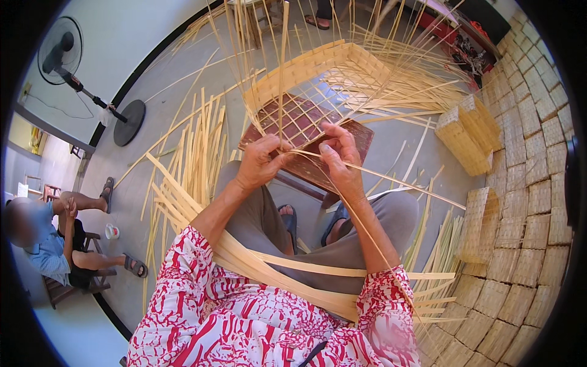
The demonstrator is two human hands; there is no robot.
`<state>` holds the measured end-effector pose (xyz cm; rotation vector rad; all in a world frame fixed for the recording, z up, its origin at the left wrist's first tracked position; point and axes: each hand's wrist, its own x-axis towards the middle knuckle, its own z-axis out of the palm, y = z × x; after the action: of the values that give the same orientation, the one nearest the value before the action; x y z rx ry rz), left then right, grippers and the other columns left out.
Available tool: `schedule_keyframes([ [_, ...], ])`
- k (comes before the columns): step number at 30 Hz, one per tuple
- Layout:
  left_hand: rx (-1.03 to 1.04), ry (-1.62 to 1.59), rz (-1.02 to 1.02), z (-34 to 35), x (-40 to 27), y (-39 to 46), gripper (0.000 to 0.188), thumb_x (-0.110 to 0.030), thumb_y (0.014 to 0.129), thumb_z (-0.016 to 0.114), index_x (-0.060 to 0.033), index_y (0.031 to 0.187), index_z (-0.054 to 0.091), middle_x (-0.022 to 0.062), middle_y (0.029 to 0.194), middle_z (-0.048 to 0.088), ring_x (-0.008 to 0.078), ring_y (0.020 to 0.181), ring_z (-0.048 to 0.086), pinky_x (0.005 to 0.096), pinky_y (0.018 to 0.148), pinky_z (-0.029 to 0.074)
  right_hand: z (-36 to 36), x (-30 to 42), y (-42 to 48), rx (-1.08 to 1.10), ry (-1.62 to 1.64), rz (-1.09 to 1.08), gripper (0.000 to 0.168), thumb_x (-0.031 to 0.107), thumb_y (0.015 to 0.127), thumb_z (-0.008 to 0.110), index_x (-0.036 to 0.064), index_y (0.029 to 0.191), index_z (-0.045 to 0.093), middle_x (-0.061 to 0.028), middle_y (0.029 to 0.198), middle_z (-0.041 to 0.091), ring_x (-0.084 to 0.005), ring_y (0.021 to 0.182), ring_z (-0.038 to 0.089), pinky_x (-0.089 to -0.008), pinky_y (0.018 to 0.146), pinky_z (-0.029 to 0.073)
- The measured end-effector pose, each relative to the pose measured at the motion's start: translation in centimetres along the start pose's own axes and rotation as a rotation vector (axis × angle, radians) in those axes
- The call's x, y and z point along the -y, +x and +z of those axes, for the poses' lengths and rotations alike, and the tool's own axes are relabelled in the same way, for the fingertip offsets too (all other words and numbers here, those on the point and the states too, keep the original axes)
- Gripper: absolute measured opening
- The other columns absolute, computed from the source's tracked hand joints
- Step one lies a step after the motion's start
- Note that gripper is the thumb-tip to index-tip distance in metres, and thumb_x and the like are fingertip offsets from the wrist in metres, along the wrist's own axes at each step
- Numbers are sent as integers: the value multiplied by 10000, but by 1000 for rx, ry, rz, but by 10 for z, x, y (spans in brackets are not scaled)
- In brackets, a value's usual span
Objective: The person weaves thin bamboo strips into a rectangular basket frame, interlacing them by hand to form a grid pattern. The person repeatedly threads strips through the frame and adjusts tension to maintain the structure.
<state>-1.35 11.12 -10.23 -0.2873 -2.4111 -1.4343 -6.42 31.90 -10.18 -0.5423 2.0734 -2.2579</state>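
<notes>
An unfinished woven bamboo basket [293, 73] rests on a worn dark-red wooden stool [353, 133], with an open lattice bottom and long stakes rising from its rim. At its near edge, my left hand [261, 160] pinches the weave where thin strips meet an upright stake [283, 69]. My right hand [341, 160] is just to the right, fingers curled around a thin bamboo strip [408, 186] that runs from the left fingertips out to the right. Another thin strip [367, 220] trails over my right forearm. A bundle of wide, flat strips [247, 261] lies across my lap.
Loose strips [202, 142] spread on the floor at left, with more piled behind the basket [403, 91]. Finished woven boxes [467, 133] stand at right before a wall of stacked woven pieces [527, 220]. A pedestal fan [128, 121], a mug [112, 231] and a seated person [50, 257] are at left.
</notes>
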Motion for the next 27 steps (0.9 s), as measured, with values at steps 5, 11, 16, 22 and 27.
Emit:
schedule_keyframes([
  [5,-17,53,45,0,2,2,140,-114,867,758,-7,907,677,97,773,613,191,687,600,309,609,470,-3,-12,0,-173,117,70,191,197,1017,587,10,1051,575,-66,990,607,-134,861,619,-283,823,539],
  [11,-44,82,27,3,3,1,99,-85,875,739,-9,904,683,80,757,613,172,672,591,295,609,463,-8,7,-4,-360,758,452,264,291,1053,504,33,1024,550,-127,1008,637,-259,952,680,-404,854,594],
  [16,6,59,2,2,14,1,67,-56,916,698,-2,941,667,20,784,629,90,698,588,249,625,471,-17,-4,-5,-403,984,539,315,328,1042,500,20,1013,558,-173,1037,638,-331,1015,653,-478,927,562],
  [22,4,63,-27,-2,13,-2,72,-60,921,700,-4,951,667,16,793,634,78,710,599,240,631,484,-28,8,-5,-509,1084,675,537,510,1008,431,-14,1070,531,-214,1071,618,-381,1045,624,-569,948,502],
  [27,11,72,-70,-4,7,-3,92,-78,901,726,-3,928,681,47,784,642,105,686,608,260,617,485,-24,33,-25,-481,1016,598,489,477,1025,428,15,978,581,-188,1102,631,-320,1058,616,-489,969,495],
])
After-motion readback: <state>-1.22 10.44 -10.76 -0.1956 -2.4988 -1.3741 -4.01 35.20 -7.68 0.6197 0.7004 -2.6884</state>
